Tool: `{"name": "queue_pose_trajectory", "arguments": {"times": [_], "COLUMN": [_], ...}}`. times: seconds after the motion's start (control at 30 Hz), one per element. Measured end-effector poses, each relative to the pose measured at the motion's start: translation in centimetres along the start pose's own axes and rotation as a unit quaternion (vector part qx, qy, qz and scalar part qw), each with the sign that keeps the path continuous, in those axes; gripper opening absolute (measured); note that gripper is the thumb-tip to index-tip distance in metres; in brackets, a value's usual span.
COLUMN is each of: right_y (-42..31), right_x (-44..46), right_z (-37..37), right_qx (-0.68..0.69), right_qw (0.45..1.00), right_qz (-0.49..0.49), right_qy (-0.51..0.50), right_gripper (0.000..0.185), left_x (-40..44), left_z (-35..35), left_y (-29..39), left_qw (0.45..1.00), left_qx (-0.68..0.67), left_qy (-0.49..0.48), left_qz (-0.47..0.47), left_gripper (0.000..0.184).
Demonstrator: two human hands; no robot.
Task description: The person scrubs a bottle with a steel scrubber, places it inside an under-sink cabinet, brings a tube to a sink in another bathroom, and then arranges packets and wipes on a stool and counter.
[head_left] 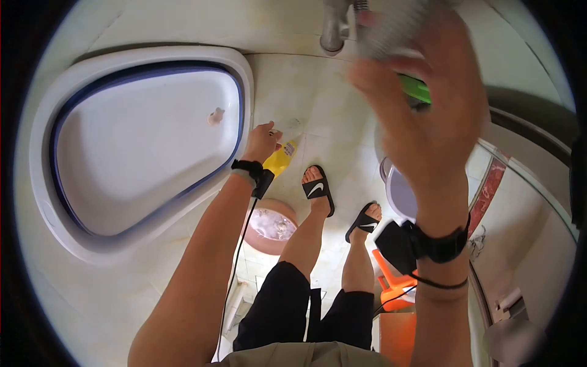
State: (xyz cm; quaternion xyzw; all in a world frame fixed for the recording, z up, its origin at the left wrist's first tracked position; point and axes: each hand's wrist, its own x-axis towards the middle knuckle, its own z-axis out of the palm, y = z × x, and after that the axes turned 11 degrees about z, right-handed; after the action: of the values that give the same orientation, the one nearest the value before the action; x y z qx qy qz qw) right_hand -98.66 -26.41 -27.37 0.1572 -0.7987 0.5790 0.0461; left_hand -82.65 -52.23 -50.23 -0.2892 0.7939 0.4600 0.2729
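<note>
Over the pale floor (335, 128), up at the right of the view, the right hand (437, 110) curls its thumb and fingers round a grey ribbed object (394, 32), blurred, perhaps a shower head or hose end, just beside a metal fitting (332, 40) on the wall. It looks light and stiff, though wet fingers could slip on it; the ribs should give good grip, so the middle, with the thumb opposite the fingers, seems the place to hold.

Lower and to the left, the left hand (263, 143) has its fingers partly bent at the upper end of a yellow bottle (280, 161); whether they pinch it or only hang over it, I cannot tell. The bottle looks like thin plastic, soft under a squeeze and likely slick if soapy, best taken round its body.

Beside this hand lies a white tub (246, 82) with a blue inner band; a pinkish basin (260, 246) with suds stands nearer the feet
</note>
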Motion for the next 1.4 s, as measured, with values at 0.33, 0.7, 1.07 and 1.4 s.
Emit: {"name": "queue_pose_trajectory", "arguments": {"times": [0.33, 0.7, 1.07, 1.4], "right_y": [0.2, -0.2, 7.6, 15.2], "right_x": [3.8, 6.5, 2.3, -8.2], "right_z": [-0.4, -1.3, -3.8, 5.8], "right_qx": [0.032, -0.071, -0.001, -0.131], "right_qw": [0.991, 0.983, 0.996, 0.962], "right_qz": [0.034, -0.04, 0.057, 0.162], "right_qy": [-0.128, -0.165, -0.074, -0.176], "right_gripper": [0.027, 0.025, 0.041, 0.084], "left_x": [-7.3, -8.7, -7.9, -7.1], "left_z": [-4.2, -6.2, -6.6, -4.9], "left_y": [12.8, 17.0, 19.1, 23.2], "left_qw": [0.969, 0.956, 0.969, 0.971], "left_qx": [-0.237, -0.289, -0.24, -0.229], "left_qy": [-0.067, -0.049, -0.05, -0.049], "left_qz": [0.02, -0.02, -0.031, -0.051], "left_gripper": [0.056, 0.044, 0.037, 0.039]}}
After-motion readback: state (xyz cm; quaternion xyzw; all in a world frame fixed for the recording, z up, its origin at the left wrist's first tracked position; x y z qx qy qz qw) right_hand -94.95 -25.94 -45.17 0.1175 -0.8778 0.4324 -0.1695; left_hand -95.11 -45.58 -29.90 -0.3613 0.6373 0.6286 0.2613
